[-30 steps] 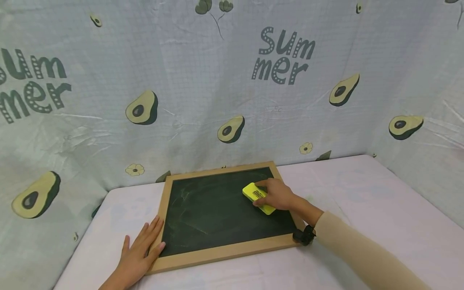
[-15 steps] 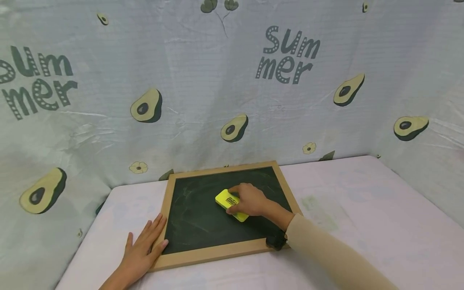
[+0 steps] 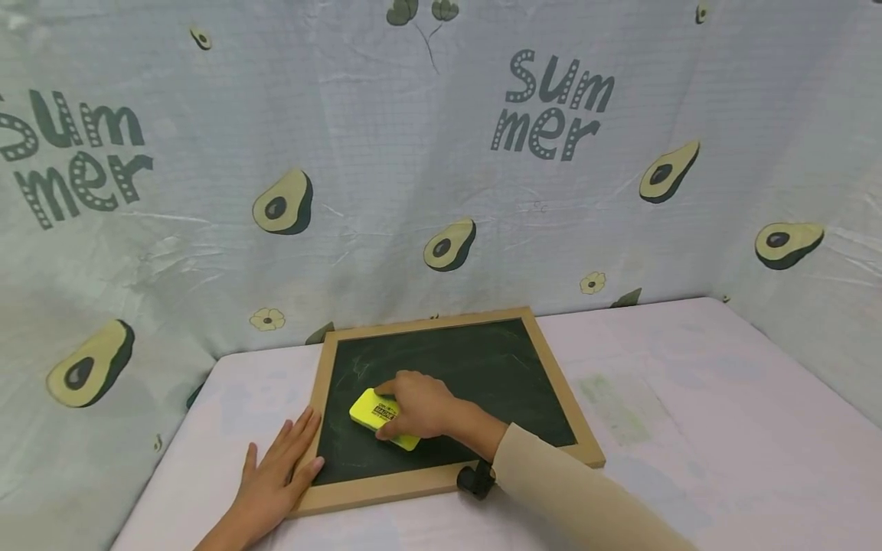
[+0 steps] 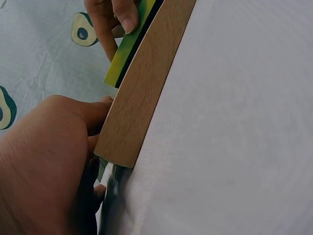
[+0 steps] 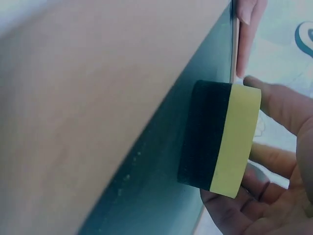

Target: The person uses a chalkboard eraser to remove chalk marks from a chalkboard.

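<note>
A chalkboard (image 3: 475, 363) with a wooden frame lies on the table, faint chalk smears on its dark surface. My right hand (image 3: 422, 405) grips a yellow chalkboard eraser (image 3: 365, 407) over the board's lower left part. Seen in the right wrist view, the eraser (image 5: 235, 142) has a dark pad facing the board, with thumb and fingers (image 5: 281, 105) on its yellow sides. My left hand (image 3: 270, 478) rests on the frame's left edge, fingers spread. In the left wrist view, its thumb touches the wooden frame (image 4: 146, 83) near a corner.
A pale cloth covers the table (image 3: 689, 398), with a greenish smudge (image 3: 615, 409) right of the board. Behind stands a hanging cloth (image 3: 372, 153) printed with avocados and lettering. A black wrist device (image 3: 475, 480) sits by the right sleeve, above the frame's near edge.
My right hand has moved the eraser leftward and slightly nearer across the chalkboard, from its right side to the lower left. The left hand stays on the frame.
</note>
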Demonstrator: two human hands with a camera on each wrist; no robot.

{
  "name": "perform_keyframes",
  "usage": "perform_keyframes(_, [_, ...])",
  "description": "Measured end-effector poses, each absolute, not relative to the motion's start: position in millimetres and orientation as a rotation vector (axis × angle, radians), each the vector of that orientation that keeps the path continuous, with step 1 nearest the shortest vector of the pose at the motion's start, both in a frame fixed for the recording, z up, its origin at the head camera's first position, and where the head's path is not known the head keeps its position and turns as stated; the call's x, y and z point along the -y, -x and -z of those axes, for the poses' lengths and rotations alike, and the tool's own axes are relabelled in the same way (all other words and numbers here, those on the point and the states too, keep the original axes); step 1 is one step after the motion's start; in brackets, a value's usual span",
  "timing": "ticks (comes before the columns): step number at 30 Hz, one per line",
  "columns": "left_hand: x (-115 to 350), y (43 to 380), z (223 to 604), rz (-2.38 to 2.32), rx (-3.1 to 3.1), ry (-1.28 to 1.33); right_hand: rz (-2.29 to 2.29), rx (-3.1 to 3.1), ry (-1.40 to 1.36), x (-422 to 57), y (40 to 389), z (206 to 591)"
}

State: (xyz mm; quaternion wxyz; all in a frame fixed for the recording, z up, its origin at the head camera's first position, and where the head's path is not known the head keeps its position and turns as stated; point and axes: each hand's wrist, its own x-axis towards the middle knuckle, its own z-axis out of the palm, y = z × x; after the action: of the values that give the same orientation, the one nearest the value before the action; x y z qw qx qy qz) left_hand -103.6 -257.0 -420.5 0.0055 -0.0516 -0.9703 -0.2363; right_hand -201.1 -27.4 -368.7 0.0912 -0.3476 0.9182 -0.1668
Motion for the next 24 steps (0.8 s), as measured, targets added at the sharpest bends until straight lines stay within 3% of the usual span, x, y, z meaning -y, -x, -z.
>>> perform_keyframes(12, [257,105,420,0.753,3.093,0.106,0.387,-2.64,1.24,16,200,366])
perform_keyframes(24, [259,106,419,0.813,3.137,0.086,0.509,-2.848,1.123,-43,208,367])
